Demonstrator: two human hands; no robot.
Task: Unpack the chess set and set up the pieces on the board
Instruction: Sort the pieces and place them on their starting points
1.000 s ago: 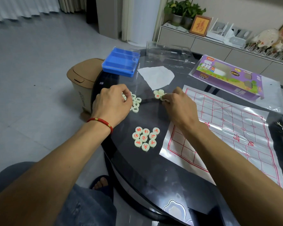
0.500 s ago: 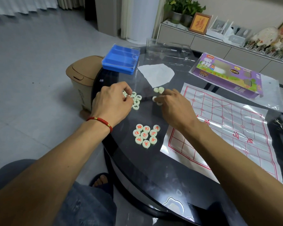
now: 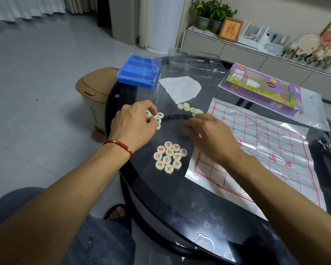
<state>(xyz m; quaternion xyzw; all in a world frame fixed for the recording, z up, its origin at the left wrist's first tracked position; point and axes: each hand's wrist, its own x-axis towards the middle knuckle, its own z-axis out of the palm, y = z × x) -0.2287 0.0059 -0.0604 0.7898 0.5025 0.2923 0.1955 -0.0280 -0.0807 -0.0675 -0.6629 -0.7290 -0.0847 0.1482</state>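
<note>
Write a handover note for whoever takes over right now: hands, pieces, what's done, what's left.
Left hand: fingers curled on the left pile of pieces.
Right hand: blurred, by the far row of pieces; grip unclear.
Red-lettered cluster lies face up, near the table edge.
Done: pieces unpacked, paper board spread out.
Left: no pieces on the board yet.

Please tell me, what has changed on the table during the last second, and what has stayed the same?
The right hand left the far pieces and drew back toward the person; that group now holds more pieces, in a row. The left hand stays on its pile. The red-marked cluster and board sheet did not move.
</note>
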